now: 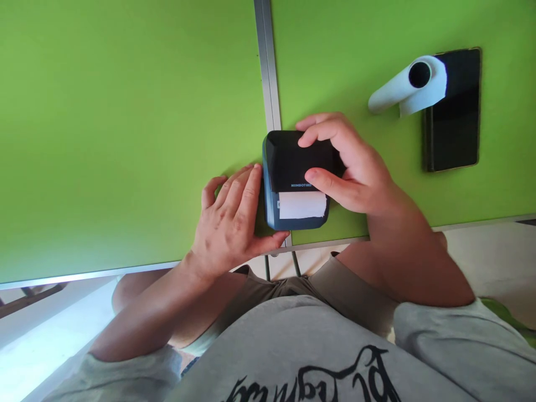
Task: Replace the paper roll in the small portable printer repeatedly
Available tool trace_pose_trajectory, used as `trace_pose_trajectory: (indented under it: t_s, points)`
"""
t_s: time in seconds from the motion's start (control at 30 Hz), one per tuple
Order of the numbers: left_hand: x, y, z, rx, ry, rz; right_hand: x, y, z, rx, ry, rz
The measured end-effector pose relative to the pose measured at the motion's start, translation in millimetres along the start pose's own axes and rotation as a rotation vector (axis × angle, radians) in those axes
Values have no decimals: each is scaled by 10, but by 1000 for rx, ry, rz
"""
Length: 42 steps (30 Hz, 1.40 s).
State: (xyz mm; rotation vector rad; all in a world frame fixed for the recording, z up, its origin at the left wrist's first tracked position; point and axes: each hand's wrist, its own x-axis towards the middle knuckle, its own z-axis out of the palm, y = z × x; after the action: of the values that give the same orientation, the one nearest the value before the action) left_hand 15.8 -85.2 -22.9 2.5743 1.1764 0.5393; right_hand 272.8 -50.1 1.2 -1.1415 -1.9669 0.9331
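Observation:
A dark label printer (288, 162) with a black lid and blue-grey body rests near the table's front edge, across the metal strip. A white paper label (302, 205) sticks out of its front slot. My right hand (339, 159) grips the printer from the right, thumb on the lid and fingertips on the lid's far part. Along the printer's left side lies my left hand (234, 215), fingers stretched out and thumb reaching past the front left corner. It braces the printer without closing around it.
To the right, a white paper roll (396, 89) stands on the green table (125, 111), its loose end hanging out beside a black phone (454, 111). A metal strip (268, 67) divides the tabletop. My legs are under the front edge.

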Motion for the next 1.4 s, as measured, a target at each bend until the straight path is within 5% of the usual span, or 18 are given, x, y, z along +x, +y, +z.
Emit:
trace_pose_trajectory:
  t_s: [0.2,0.63,1.4]
  points:
    - [-16,-7,2,33,-16,-4,-34,4,24,4,19,64]
    - [-15,10,10,78,-24,-1,-24,60,99,-210,373,89]
    - [-10,9,-21,-46,-7,-39,-74,44,74,-23,264,209]
